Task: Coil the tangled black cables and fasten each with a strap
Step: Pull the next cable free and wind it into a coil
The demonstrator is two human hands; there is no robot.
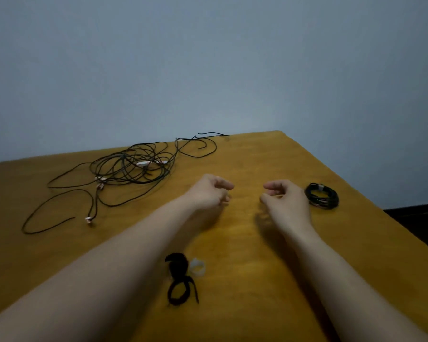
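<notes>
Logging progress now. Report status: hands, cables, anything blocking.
Hands empty: left hand and right hand loosely curled. One coiled cable strapped, at right; tangled cables loose, far left. Spare straps between the forearms. Nothing blocking.

The worktop is a warm yellow-brown with faint darker wood grain. The cables are black, dotted with small white-and-pink tags. The coil is black too, crossed by a pale grey band. The straps are black, one strap milky white. The wall is plain grey-blue.
</notes>
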